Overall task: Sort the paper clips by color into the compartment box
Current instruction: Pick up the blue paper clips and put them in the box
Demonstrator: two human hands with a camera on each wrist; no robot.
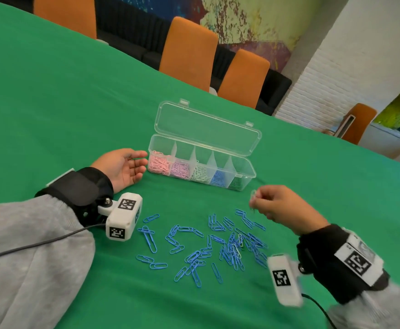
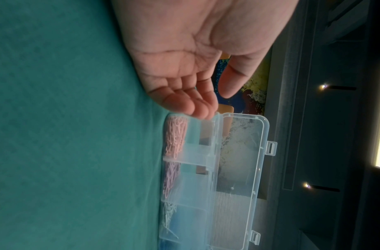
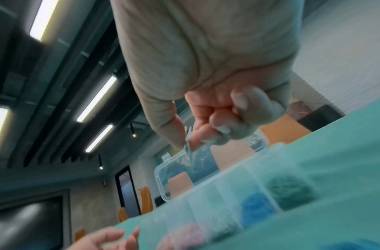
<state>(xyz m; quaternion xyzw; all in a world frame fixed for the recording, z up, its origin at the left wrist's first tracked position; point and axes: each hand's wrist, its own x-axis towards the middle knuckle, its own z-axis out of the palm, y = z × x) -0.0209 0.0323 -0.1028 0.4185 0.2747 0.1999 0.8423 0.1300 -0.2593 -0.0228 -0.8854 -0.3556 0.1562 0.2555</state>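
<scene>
A: How far has the sorting got?
B: The compartment box (image 1: 246,173), frame centre, holds pink, lilac, white, blue and green clips. Blue paper clips (image 1: 218,243) lie loose on the tabletop (image 1: 63,103) below it.
A: The hands?
B: The right hand (image 1: 282,207) pinches a pale clip (image 1: 253,194); the left hand (image 1: 123,166) lies relaxed, holding nothing.
</scene>
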